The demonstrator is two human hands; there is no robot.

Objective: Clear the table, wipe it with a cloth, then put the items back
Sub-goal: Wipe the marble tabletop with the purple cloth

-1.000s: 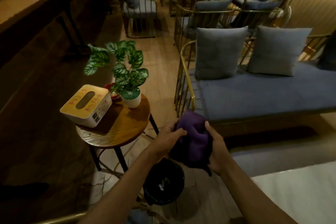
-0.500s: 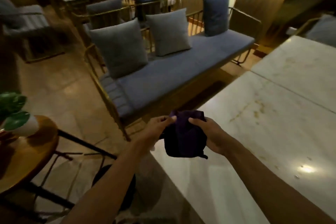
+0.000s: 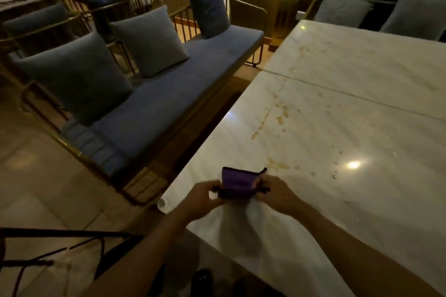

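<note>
A folded purple cloth (image 3: 237, 182) hangs just above the near corner of the white marble table (image 3: 337, 132). My left hand (image 3: 201, 196) pinches its left edge and my right hand (image 3: 275, 191) pinches its right edge, stretching it between them. The tabletop carries brownish stains (image 3: 277, 116) along its middle and some water droplets at the right. Nothing else lies on the part of the table that I see.
A blue bench sofa (image 3: 169, 89) with three grey cushions runs along the table's left side. More cushions (image 3: 342, 9) sit beyond the far end. A dark metal stool frame (image 3: 60, 246) stands at the lower left on the wooden floor.
My view has swung right from the small round side table to the marble table. Both hands carried the cloth over the table's corner and folded it smaller.
</note>
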